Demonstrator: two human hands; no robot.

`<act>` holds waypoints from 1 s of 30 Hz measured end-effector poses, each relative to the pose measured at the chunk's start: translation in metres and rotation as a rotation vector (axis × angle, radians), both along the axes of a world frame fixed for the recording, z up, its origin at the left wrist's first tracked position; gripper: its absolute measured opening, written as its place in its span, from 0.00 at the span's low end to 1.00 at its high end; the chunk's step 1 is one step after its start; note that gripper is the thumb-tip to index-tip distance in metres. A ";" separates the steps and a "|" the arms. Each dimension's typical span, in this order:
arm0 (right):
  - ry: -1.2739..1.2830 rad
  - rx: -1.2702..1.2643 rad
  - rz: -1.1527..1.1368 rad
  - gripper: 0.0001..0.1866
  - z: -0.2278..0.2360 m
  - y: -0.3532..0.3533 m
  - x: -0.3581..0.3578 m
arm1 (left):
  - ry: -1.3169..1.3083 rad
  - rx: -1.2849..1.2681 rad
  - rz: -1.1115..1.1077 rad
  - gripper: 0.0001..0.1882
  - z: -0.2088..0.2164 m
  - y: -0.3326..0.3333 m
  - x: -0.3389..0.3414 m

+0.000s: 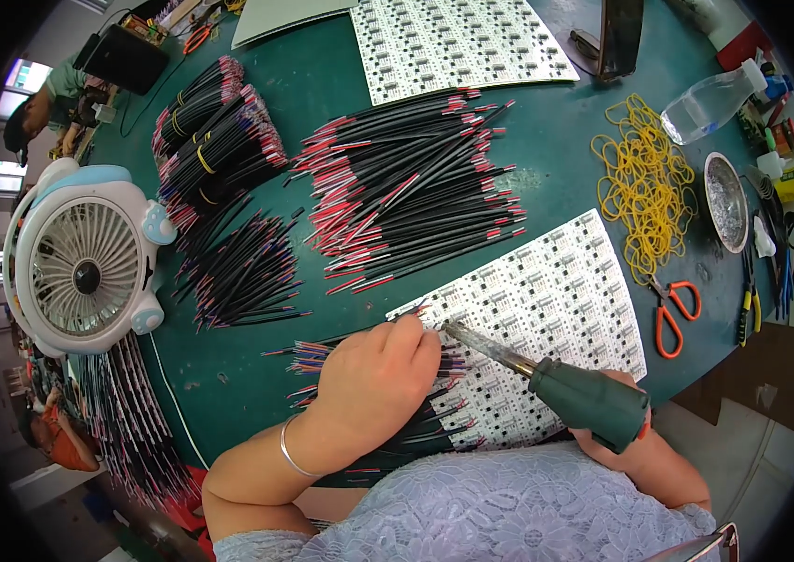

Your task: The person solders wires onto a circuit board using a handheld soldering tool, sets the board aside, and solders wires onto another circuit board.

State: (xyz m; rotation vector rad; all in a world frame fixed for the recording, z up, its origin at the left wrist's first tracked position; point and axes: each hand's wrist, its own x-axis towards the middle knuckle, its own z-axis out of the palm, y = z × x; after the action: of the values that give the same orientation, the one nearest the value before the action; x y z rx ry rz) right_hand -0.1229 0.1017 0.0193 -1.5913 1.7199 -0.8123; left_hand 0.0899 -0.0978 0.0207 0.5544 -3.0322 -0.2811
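My left hand (373,370), with a silver bangle on its wrist, is closed in a pinch over the left edge of a white circuit board sheet (561,300). Between its fingertips is the end of a thin wire (419,308). My right hand (623,453) grips a soldering iron by its dark green handle (593,401). The metal tip (458,330) points left, close to my left fingertips and over the board; whether it touches is unclear. Several black wires with coloured ends (448,412) lie along the board's lower left edge, partly under my left hand.
Loose black wires with red and white ends (406,187) lie beyond, with tied bundles (219,140) farther left. A white fan (88,258) stands at left. To the right are yellow rubber bands (645,187), red-handled scissors (668,317), a metal bowl (725,201) and a clear bottle (711,103).
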 end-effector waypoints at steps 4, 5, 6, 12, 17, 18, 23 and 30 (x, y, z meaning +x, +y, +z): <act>0.061 -0.075 0.070 0.16 0.004 -0.005 -0.001 | -0.045 -0.013 -0.009 0.12 0.004 0.000 -0.004; 0.060 -0.075 0.068 0.16 0.002 -0.004 -0.002 | -0.041 -0.016 -0.010 0.12 0.004 0.000 -0.004; 0.080 -0.092 0.062 0.15 -0.001 -0.001 -0.003 | -0.036 -0.020 -0.011 0.12 0.004 0.000 -0.005; -0.301 0.058 -0.083 0.22 -0.009 0.016 -0.005 | -0.067 -0.014 -0.008 0.12 0.006 0.002 -0.004; -0.758 0.106 -0.422 0.30 -0.007 0.021 0.010 | 0.275 0.050 -0.031 0.16 0.002 -0.004 0.004; -0.789 0.114 -0.469 0.31 -0.005 0.022 0.011 | 0.453 0.050 -0.045 0.17 0.004 -0.004 0.008; -0.780 0.106 -0.461 0.33 -0.007 0.035 0.015 | 0.299 -0.020 0.022 0.21 0.001 0.009 0.010; -0.528 0.166 -0.362 0.14 -0.012 0.049 0.022 | 0.197 0.010 0.060 0.20 -0.008 0.019 0.014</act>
State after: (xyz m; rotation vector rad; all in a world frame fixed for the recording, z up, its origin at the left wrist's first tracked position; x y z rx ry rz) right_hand -0.1014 0.1508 0.0076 -0.8592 1.6386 -1.1132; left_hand 0.1036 -0.0790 0.0130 0.5808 -2.8212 -0.3276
